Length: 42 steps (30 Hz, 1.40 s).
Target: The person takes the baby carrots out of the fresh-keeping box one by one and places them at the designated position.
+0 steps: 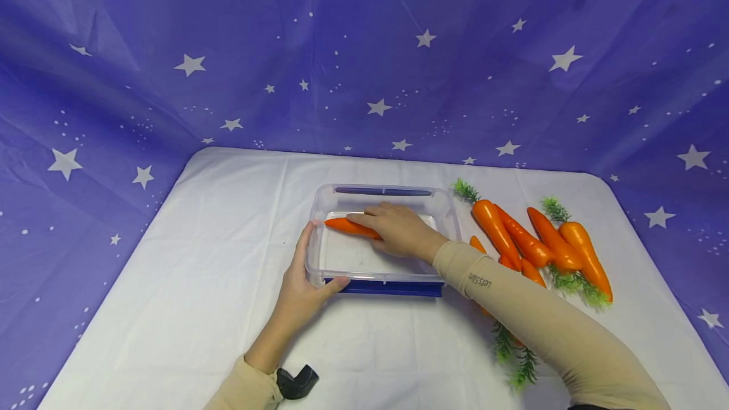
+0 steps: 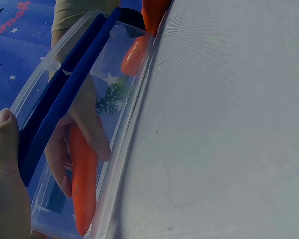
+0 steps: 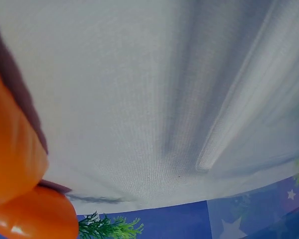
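Note:
A clear plastic container (image 1: 370, 275) with blue latches (image 1: 393, 288) stands without a lid on the white-covered table. My left hand (image 1: 299, 286) holds its front left corner, thumb on the front rim and fingers along the left wall. Inside the container, my right hand (image 1: 401, 229) grips an orange carrot (image 1: 347, 225), its pointed end towards the left wall. Through the clear wall in the left wrist view, the carrot (image 2: 83, 179) lies between the right thumb and fingers, close over the container's floor. A green leafy top (image 2: 111, 97) shows behind the hand there.
Several more carrots (image 1: 495, 233) with green tops lie right of the container, some partly hidden under the right forearm. Large orange carrots (image 3: 15, 149) fill the left of the right wrist view. A purple star-patterned cloth (image 1: 342, 68) hangs around the table.

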{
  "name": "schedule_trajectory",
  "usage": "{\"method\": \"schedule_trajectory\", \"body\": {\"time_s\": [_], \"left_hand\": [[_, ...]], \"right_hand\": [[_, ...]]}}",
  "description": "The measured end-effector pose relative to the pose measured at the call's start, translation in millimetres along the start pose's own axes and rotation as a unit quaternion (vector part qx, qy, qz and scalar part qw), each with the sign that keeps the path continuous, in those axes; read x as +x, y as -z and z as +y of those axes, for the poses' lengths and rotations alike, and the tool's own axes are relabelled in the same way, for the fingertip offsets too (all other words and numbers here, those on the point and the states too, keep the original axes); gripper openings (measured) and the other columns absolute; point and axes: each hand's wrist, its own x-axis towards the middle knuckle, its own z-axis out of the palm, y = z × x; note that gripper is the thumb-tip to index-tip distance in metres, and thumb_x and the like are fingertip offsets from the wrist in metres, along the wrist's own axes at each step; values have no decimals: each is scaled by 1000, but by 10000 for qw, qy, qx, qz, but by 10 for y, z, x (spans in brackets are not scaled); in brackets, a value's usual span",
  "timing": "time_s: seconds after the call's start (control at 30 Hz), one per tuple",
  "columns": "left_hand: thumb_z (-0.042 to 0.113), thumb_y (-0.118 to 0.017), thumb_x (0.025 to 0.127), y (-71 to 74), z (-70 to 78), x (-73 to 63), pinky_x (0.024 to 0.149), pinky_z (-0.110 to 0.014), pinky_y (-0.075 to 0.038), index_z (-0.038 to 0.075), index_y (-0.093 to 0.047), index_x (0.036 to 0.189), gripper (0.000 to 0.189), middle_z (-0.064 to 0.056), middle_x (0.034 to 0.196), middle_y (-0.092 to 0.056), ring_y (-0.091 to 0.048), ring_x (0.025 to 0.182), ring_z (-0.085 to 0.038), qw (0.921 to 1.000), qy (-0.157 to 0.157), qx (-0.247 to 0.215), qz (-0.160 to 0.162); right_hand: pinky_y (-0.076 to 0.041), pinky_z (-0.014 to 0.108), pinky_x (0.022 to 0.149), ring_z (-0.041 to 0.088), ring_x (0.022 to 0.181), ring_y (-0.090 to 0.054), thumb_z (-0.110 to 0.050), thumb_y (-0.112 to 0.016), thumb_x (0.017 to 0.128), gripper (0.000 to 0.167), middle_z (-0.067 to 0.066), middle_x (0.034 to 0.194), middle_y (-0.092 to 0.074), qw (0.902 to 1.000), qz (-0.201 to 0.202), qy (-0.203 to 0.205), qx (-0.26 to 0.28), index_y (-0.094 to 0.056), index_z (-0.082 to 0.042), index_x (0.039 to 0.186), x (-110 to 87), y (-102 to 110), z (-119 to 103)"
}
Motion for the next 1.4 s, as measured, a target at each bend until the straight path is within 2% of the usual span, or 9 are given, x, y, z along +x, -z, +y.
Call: {"method": "schedule_trajectory", "body": {"time_s": [0.23,0.43,0.63,0.8,0.9,1.1,1.23,1.27,1.4], "left_hand": [[37,-87,75,6,16,-3,114,-57,-33,46,-13,156,110,-3,162,-30,-40,141,-29,9999,57,133,-2],[38,-87,74,19,6,0,115,-56,-32,47,-12,156,112,-1,163,-28,-37,143,-29,9997,66,246,11],[36,-89,73,15,9,-4,117,-55,-31,44,-13,157,113,-1,163,-29,-36,145,-29,9997,46,226,36],[35,-89,73,8,6,0,117,-56,-30,41,-13,158,114,-2,163,-29,-34,146,-31,9997,7,234,45],[35,-88,73,4,1,8,117,-59,-30,40,-12,158,114,-4,164,-27,-32,147,-32,9996,-34,277,29],[34,-89,73,1,-9,21,116,-59,-30,43,-12,157,115,-5,164,-27,-33,147,-32,9996,-35,273,19],[34,-89,72,-7,-15,19,116,-58,-30,45,-12,157,115,-5,163,-28,-33,146,-31,9998,-6,202,22],[34,-89,72,-7,-17,18,117,-58,-30,46,-11,156,115,-5,163,-28,-33,147,-31,9998,-4,192,22],[34,-89,72,3,-24,15,117,-59,-30,46,-11,156,116,-6,164,-26,-31,147,-32,9997,-29,226,43]], "right_hand": [[-52,47,99,27,109,-65,-24,-71,91,61,3,122,-67,9995,205,-98,-230,-49,-28,147,-19,15,-5],[-56,46,89,26,102,-68,-34,-69,93,56,2,118,-70,9980,517,-151,-335,-51,-30,145,-51,40,9],[-57,43,80,23,92,-68,-33,-65,94,57,1,113,-70,9973,592,-378,-222,-47,-30,148,-136,128,8],[-57,44,83,23,102,-68,-34,-61,96,59,1,128,-67,9960,512,-736,-13,-41,-29,152,-260,276,-36],[-57,44,81,23,105,-67,-36,-58,97,60,0,133,-65,9948,504,-885,67,-38,-30,154,-346,371,-42],[-53,40,74,20,94,-64,-40,-57,97,66,-4,126,-66,9917,473,-1171,256,-29,-35,156,-572,598,-40],[-49,36,68,17,86,-61,-43,-57,97,67,-5,118,-67,9877,536,-1459,165,-28,-35,157,-800,708,-21],[-48,34,64,17,81,-59,-44,-57,97,67,-5,111,-68,9867,557,-1523,146,-28,-34,157,-865,724,-13],[-40,30,55,15,71,-54,-45,-57,97,68,-1,105,-69,9793,647,-1914,110,-27,-33,157,-1146,749,39]]}}
